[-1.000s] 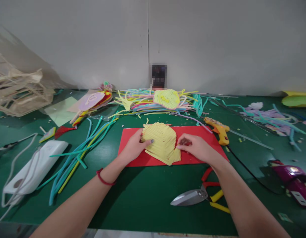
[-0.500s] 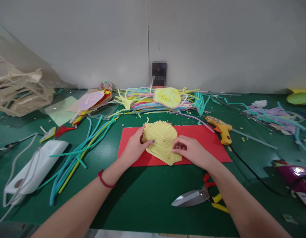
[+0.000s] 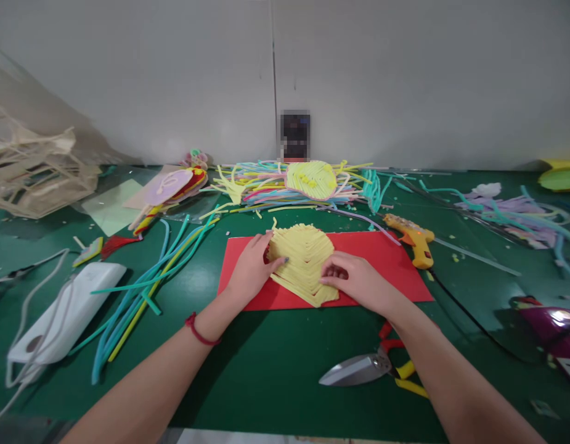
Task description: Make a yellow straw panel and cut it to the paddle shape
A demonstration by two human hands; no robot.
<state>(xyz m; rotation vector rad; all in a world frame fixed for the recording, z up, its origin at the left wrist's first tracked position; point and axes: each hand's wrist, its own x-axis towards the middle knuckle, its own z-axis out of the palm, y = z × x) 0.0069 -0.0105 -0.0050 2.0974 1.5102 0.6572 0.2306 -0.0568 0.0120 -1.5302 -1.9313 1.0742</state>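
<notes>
Tip toward 6 o'clock, a yellow leaf-shaped woven-strip mat (image 3: 304, 259) lay lengthwise 12-to-6, flat left hand (image 3: 250, 271) pressing at 9, curled right hand (image 3: 356, 280), grip unclear, at 3 o'clock.

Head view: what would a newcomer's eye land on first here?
The yellow leaf-shaped piece of layered strips in the middle, lying on a red rectangular sheet, with the left hand gripping its left edge and the right hand touching its right edge. Next, the tangled heap of coloured strips by the back wall and the steel shears with red and yellow handles near the right forearm.
</notes>
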